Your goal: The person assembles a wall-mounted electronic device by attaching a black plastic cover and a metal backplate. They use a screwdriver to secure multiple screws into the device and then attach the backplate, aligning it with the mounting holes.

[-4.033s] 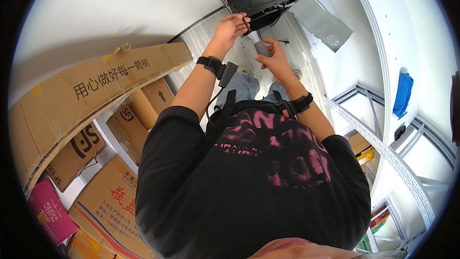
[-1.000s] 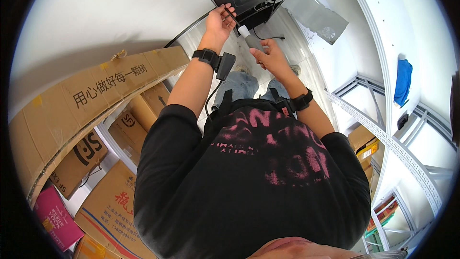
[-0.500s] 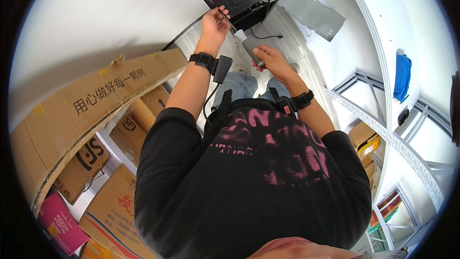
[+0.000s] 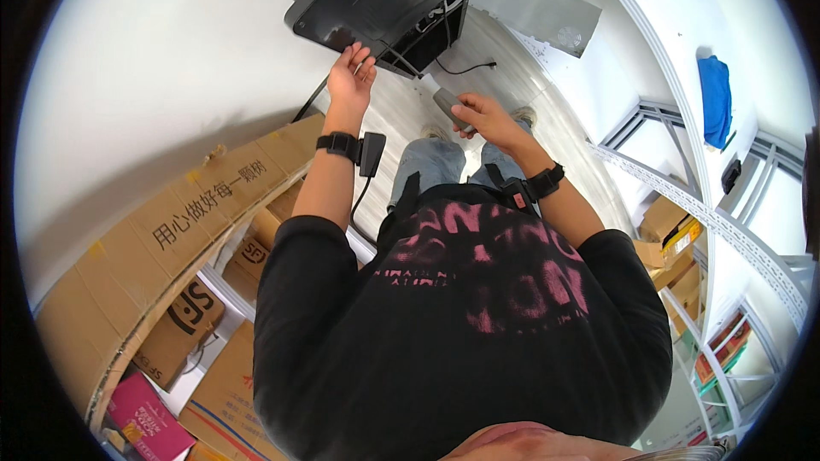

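My right hand (image 4: pixel 487 119) is wrapped round the grey handle of a cordless screwdriver (image 4: pixel 448 106), held in front of my knees. Its pale nose points up and left towards the lower edge of a black cabinet-like machine (image 4: pixel 384 0). A thin dark line by that edge may be its shaft, but it blends into the black. My left hand (image 4: pixel 352 77) is palm up just below the machine's left lower corner, fingers apart and curved, with nothing visible in them. On the machine's right side, an opening shows metal parts and wires inside.
A grey metal panel (image 4: pixel 538 8) with a round vent lies right of the machine. A black cable (image 4: pixel 465 68) trails on the floor. Cardboard boxes (image 4: pixel 175 243) fill shelving at my left. White metal shelving (image 4: pixel 709 205) and a blue cloth (image 4: pixel 716 102) are on the right.
The machine appears further left and lower in view. My left hand's fingers, earlier pinched at the screwdriver's shaft, have come apart. The right hand still holds the screwdriver.
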{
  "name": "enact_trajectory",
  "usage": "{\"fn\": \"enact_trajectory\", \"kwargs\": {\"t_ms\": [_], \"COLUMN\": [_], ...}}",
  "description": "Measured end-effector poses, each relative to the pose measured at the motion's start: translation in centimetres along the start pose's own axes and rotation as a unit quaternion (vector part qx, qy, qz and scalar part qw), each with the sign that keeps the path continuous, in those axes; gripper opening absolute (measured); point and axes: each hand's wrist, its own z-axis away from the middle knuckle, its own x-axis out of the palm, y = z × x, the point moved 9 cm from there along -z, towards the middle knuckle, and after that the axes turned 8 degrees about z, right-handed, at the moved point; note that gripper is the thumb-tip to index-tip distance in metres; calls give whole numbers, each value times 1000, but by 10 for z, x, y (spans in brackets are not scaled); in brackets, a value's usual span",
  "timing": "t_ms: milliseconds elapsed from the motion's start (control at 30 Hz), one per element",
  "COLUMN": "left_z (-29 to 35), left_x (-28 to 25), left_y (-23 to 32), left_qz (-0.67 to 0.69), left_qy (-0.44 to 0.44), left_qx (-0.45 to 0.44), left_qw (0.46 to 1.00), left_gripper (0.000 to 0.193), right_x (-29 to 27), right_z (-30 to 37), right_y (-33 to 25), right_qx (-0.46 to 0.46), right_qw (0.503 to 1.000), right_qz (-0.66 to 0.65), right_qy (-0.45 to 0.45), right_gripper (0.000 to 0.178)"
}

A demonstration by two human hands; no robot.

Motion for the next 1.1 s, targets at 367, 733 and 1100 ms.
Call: {"fn": "enact_trajectory", "kwargs": {"t_ms": [367,733,1100], "left_z": [2,-5,-96], "left_x": [33,269,361], "left_y": [-54,-125,-134], "left_qz": [-257,-801,-960], "left_qy": [-29,-219,-102], "left_qx": [-3,443,254], "left_qw": [966,338,-53], "left_gripper": [25,29,16], "right_x": [-93,-201,-260], "right_z": [17,16,4], "right_y": [50,118,137], "right_qx": [-21,18,1], "right_qw": [992,981,982], "right_qz": [-117,-181,-147], "right_qy": [30,69,121], "right_gripper": [30,35,35]}}
